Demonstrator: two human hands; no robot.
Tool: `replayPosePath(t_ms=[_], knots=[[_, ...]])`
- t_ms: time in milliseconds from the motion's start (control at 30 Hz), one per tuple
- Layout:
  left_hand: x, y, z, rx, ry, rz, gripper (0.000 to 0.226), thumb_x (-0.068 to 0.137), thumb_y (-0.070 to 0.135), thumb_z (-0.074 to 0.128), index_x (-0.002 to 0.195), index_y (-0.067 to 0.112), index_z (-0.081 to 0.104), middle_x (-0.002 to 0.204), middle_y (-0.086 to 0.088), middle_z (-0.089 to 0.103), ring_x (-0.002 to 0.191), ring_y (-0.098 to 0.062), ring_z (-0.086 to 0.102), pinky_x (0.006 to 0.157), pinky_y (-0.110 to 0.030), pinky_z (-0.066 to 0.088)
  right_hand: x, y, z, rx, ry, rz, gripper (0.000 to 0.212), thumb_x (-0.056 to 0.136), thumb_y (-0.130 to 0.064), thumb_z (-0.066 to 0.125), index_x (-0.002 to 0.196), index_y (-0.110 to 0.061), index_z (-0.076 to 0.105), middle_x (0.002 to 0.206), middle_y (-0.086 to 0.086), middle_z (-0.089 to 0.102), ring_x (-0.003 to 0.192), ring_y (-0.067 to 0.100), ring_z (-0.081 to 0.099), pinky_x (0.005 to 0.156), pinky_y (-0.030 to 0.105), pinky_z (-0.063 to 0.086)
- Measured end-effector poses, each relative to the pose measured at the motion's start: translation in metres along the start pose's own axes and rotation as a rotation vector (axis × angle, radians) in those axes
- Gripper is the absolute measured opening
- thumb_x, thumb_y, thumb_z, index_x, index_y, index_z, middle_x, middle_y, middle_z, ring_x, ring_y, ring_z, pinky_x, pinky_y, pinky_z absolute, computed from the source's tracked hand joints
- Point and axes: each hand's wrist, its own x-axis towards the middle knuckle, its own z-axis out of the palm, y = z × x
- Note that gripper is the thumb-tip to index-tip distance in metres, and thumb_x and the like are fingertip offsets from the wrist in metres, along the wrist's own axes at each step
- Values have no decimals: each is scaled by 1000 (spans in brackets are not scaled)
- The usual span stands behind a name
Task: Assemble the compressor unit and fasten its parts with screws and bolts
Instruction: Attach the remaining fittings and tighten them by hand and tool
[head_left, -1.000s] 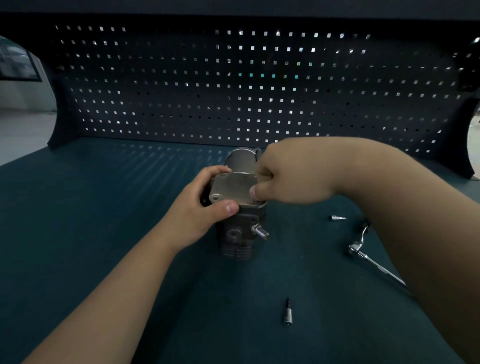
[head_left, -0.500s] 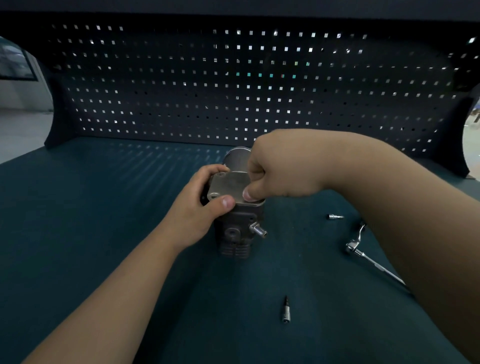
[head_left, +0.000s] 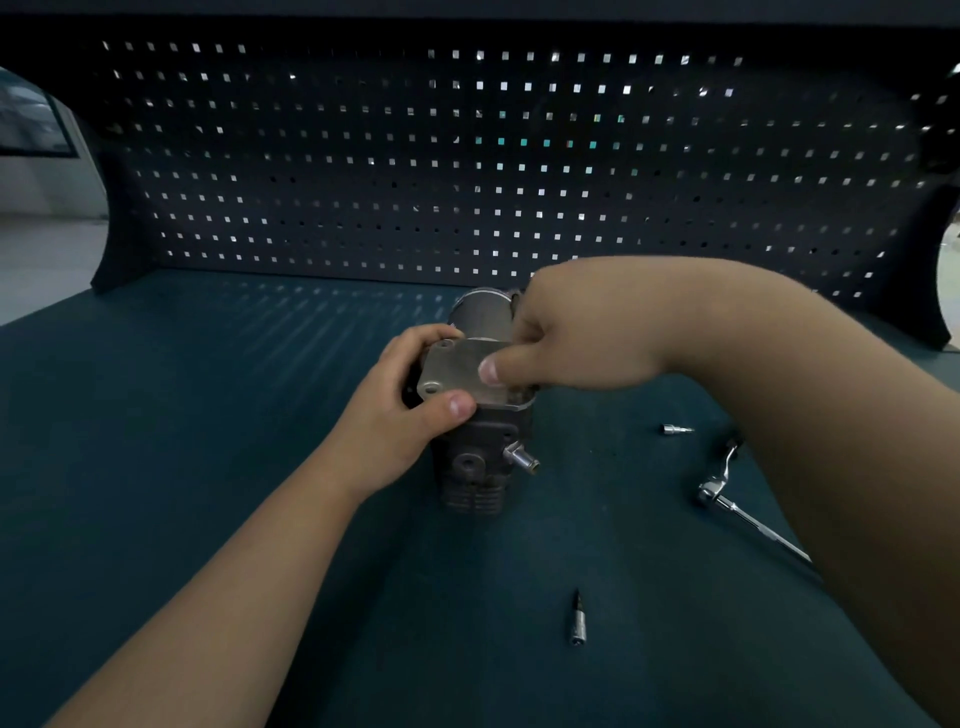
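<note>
Fingers (head_left: 418, 336) of two hands (head_left: 387, 415) (head_left: 576, 338) grip one compressor (head_left: 475, 462).

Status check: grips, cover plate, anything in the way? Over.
Left grip clamps cover plate, left side. Right grip pinches far-right corner, thumb on top. Plate sits atop compressor body. Ratchet, two bit sockets lie aside; nothing blocking.

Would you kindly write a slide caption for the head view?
Left hand and right hand hold a cover plate on the compressor; ratchet lies nearby.
</note>
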Motion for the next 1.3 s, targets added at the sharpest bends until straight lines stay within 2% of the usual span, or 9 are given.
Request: replayPosePath(t_ms=[133, 233, 400, 567, 733, 933, 1033, 1200, 1300], knots=[[0, 1, 0, 10, 7, 7, 70, 59, 56, 62, 121, 26, 51, 121, -15, 54, 101, -17, 57, 81, -29, 43, -5, 4, -5, 109, 28, -100, 12, 82, -45, 66, 84, -33, 69, 74, -17, 65, 67, -2, 59, 60, 23, 45], [0, 2, 1, 7, 13, 9, 69, 59, 56, 62, 121, 26, 51, 121, -14, 54, 98, -15, 56, 81, -28, 42, -4, 3, -3, 108, 8, -147, 1, 81, -33, 71, 82, -32, 72, 73, -18, 68, 68, -4, 60, 64, 21, 49], [-1, 3, 2, 25, 3, 8, 69, 58, 56, 63, 121, 30, 51, 123, -14, 53, 106, -23, 57, 85, -31, 44, -7, 7, -3, 114, 5, -128, 8, 81, -30, 72, 86, -36, 72, 75, -20, 68, 69, -7, 60, 66, 19, 50], [1, 7, 2, 62, -22, 30, 66, 53, 58, 67, 116, 45, 50, 123, -10, 50, 107, -10, 55, 84, -14, 42, -9, 9, -1, 92, -24, -94, 3, 82, -31, 70, 80, -31, 72, 63, -15, 68, 59, -3, 61, 57, 19, 46], [4, 10, 4, 42, -99, 9, 72, 53, 54, 73, 119, 39, 50, 124, -10, 52, 107, -15, 57, 90, -27, 44, -13, 12, 0, 66, -37, -36, 10, 83, -34, 69, 76, -27, 70, 59, -14, 67, 57, -1, 61, 55, 21, 46], [4, 11, -3, 19, -115, -4, 73, 54, 51, 72, 120, 33, 50, 116, 1, 57, 97, -3, 60, 80, -17, 46, -16, 7, 1, 77, -2, -16, 15, 84, -36, 68, 74, -25, 70, 56, -11, 66, 56, 1, 59, 53, 21, 45], [0, 8, -5, -48, -95, -5, 70, 56, 47, 71, 120, 30, 50, 107, 8, 60, 92, -2, 60, 75, -15, 47, -12, -3, -1, -7, 26, -42, 20, 86, -38, 66, 77, -21, 70, 53, -2, 60, 54, 11, 57, 51, 24, 43], [-1, 5, -8, -45, -78, -4, 70, 56, 48, 70, 120, 29, 51, 110, 5, 60, 95, -5, 59, 75, -18, 47, -9, -15, -5, -179, 38, -33, 38, 90, -43, 59, 65, -16, 51, 56, -3, 48, 51, 14, 46, 44, 25, 26], [1, 5, -9, -40, -93, -7, 72, 56, 49, 72, 122, 28, 51, 110, 6, 61, 96, -7, 61, 77, -21, 48, -8, -17, -1, -210, 42, -6, 44, 94, -43, 53, 60, -17, 43, 58, -2, 47, 51, 13, 43, 45, 25, 23]])
